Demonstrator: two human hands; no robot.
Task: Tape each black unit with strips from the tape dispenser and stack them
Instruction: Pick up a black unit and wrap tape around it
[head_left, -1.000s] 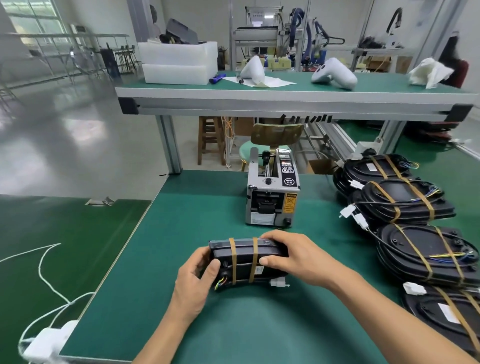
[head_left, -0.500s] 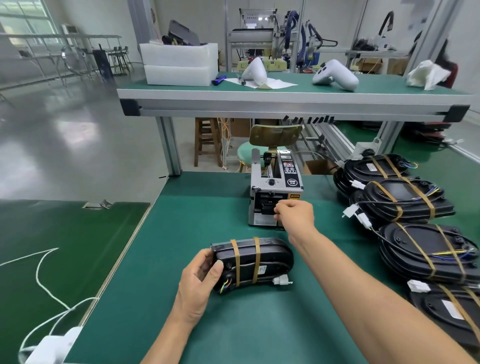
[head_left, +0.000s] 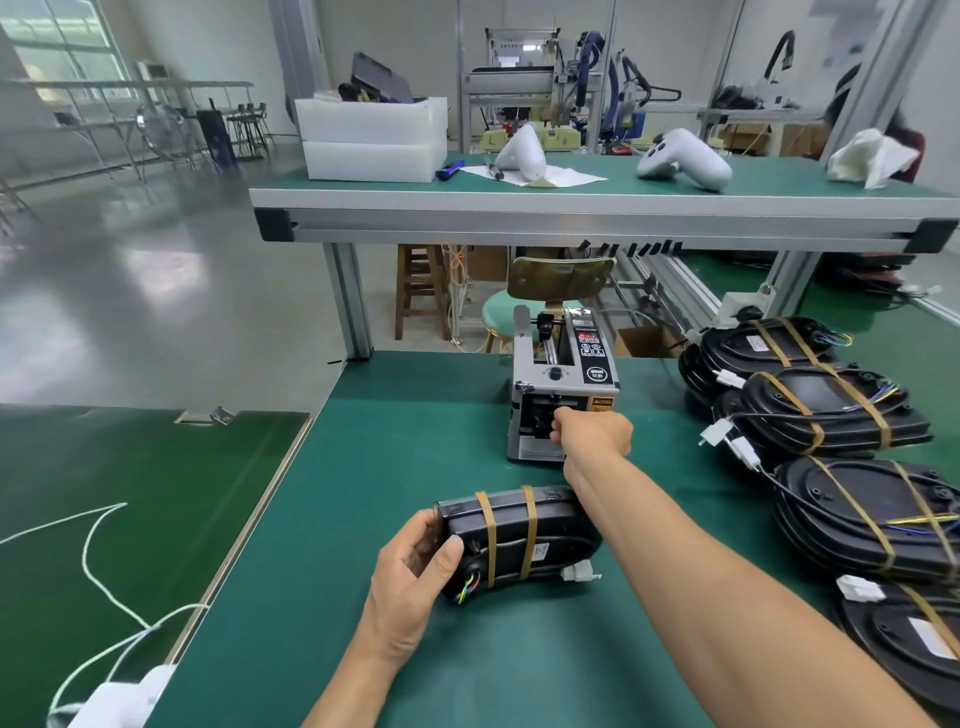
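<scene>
On green mat (head_left: 322, 519): left hand (head_left: 415, 577) curled round left end of unit (head_left: 519, 535), two tape bands on it. Right hand (head_left: 592, 434) at dispenser (head_left: 563, 384) mouth, fingers bunched; can't tell if it has tape. Taped units (head_left: 831, 410) piled at right.

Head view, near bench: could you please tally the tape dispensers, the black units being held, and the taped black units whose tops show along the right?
Tape dispenser: 1
Black unit held by the left hand: 1
Taped black units at right, tops showing: 4
Total: 6
</scene>
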